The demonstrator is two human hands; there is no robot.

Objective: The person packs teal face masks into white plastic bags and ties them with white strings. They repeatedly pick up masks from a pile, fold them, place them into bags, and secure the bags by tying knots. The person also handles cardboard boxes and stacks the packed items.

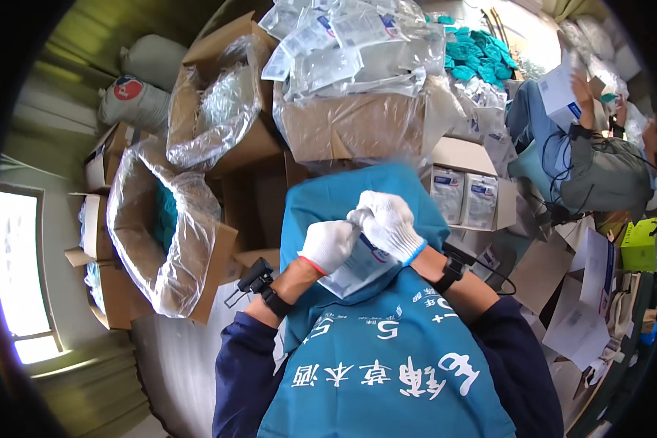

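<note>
Both of my hands wear white knitted gloves and meet over my lap, which a teal apron [372,343] with white lettering covers. My left hand [328,247], with a red cuff edge, is closed in a pinch on the top of a clear plastic pouch [359,269] with a blue-marked label. My right hand [389,225], with a blue cuff edge, is closed beside it on the same upper edge. The fingertips and what lies right between them are hidden by the gloves. The pouch hangs below my hands against the apron.
Ahead stands a carton [350,128] heaped with clear pouches. Plastic-lined cartons [215,274] stand at left, one holding teal items. At right, an open white box [482,157] holds packed pouches. A co-worker [598,175] sits beyond it, beside teal items [478,55].
</note>
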